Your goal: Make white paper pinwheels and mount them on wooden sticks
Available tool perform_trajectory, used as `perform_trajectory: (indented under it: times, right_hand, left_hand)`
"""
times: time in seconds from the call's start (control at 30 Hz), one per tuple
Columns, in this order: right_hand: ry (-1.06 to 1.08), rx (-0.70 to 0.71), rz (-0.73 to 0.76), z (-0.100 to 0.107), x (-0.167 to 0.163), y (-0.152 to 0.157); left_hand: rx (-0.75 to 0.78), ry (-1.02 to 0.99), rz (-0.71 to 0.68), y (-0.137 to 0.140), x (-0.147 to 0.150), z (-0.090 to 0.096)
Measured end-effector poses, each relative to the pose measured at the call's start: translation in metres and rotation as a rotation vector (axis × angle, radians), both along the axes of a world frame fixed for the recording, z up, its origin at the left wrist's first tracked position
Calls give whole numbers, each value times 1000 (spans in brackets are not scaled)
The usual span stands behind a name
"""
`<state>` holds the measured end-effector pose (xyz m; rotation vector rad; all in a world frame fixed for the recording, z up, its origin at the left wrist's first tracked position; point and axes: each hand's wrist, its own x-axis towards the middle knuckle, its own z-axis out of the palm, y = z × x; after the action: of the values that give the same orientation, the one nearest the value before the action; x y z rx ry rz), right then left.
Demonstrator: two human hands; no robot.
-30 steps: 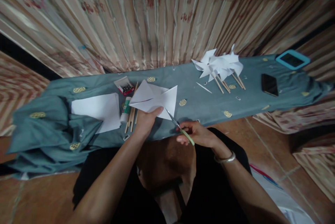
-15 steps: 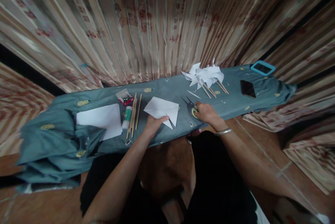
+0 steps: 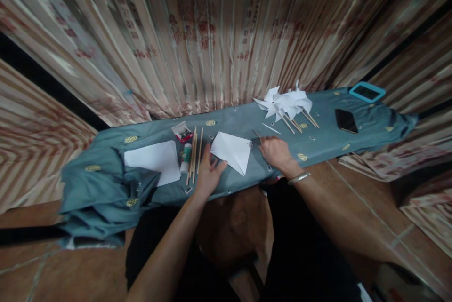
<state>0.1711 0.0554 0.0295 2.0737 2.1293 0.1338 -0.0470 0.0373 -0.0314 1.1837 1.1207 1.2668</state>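
Observation:
A white square of paper [image 3: 233, 149] lies on the cloth-covered table, set at an angle with one corner toward me. My left hand [image 3: 208, 177] is at its left side, fingers spread, with thumb and fingertips at the paper's edge. To the right of the paper, my right hand [image 3: 277, 152] is closed around the scissors, which it mostly hides; only the blades [image 3: 256, 133] stick out past the fingers, pointing away from me. A thin white paper strip [image 3: 271, 129] lies just beyond that hand. Finished paper pinwheels [image 3: 286, 103] on wooden sticks are grouped behind it.
Left of the paper are several wooden sticks [image 3: 199, 151], a glue stick [image 3: 185, 157], a small open box of pins [image 3: 182, 131] and a stack of white paper [image 3: 151, 158]. A black phone [image 3: 346, 121] and a blue-framed device [image 3: 367, 91] lie at the right end.
The paper has been turned, and its cut corner no longer points toward me. My left hand has gone from pinching it to spread fingers at its edge. The camera view has shifted slightly.

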Motion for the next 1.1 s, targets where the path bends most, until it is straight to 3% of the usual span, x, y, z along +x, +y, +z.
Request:
perform_trajectory:
  times: [0.13, 0.23, 0.37, 0.57, 0.7, 0.83, 0.9, 1.0, 1.1]
  right_hand:
    - [128, 58, 116, -5, -29, -9]
    - [251, 72, 190, -12, -47, -9]
    - [369, 79, 249, -23, -60, -5]
    - [556, 133, 295, -40, -60, -6]
    - [718, 175, 288, -43, -63, -11]
    - [1010, 198, 247, -37, -72, -15]
    - [1307, 96, 156, -34, -79, -17]
    - [1795, -222, 38, -31, -88, -20]
    - [2044, -406, -78, -27, -93, -24]
  left_hand:
    - [267, 443, 97, -2, -43, 8]
    - [366, 747, 213, 0, -80, 14]
    - [304, 1038, 211, -1, -107, 12]
    - [224, 1165, 181, -1, -104, 5]
    - [154, 1036, 240, 4, -106, 7]
    - [89, 608, 338, -1, -102, 14]
    - [30, 359, 271, -9, -91, 20]
    - [-104, 78, 87, -22, -66, 29]
    - [-202, -53, -33, -30, -45, 32]
